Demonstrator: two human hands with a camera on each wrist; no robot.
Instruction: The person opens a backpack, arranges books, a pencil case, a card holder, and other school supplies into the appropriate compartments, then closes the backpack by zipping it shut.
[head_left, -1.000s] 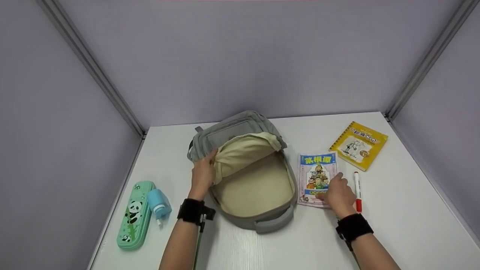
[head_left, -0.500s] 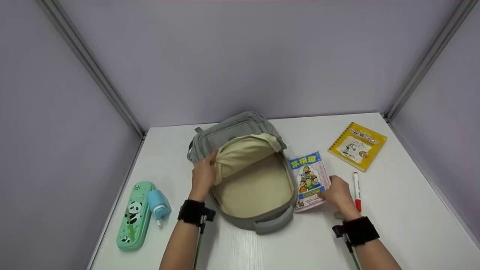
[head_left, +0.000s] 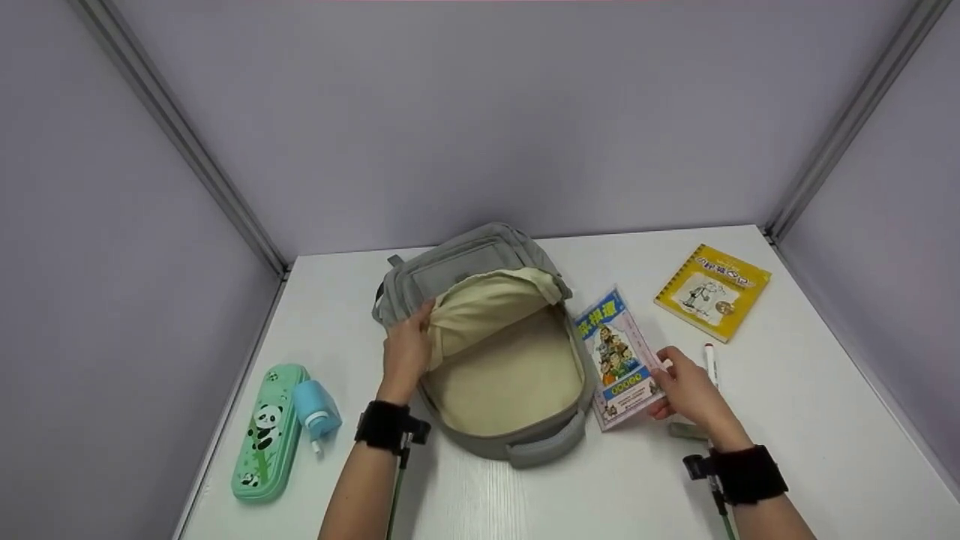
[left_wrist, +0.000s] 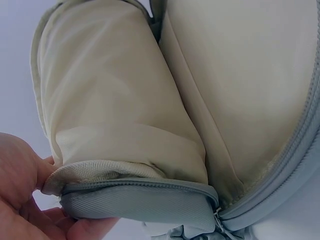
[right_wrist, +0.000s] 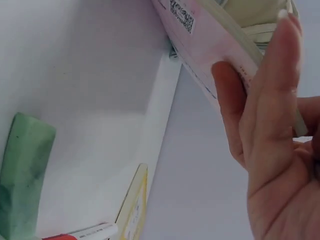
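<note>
Gripping book point(head_left: 616, 358) by lower rt edge, right hand point(head_left: 691, 391) has thumb on cover, fingers point(right_wrist: 231, 107) curled under back; book tilted up off table point(head_left: 787, 420), left edge just beside backpack point(head_left: 480, 262) rim; left hand point(head_left: 405, 351) pinches backpack's flap edge, fingers curled round fabric, opening held wide w/ cream lining showing; pen point(head_left: 709, 358) & green eraser point(head_left: 687, 431) near rt hand; yellow notebook point(head_left: 712, 291) further back; pencil case point(head_left: 268, 431) & blue bottle point(head_left: 318, 405) far left, touching.
</note>
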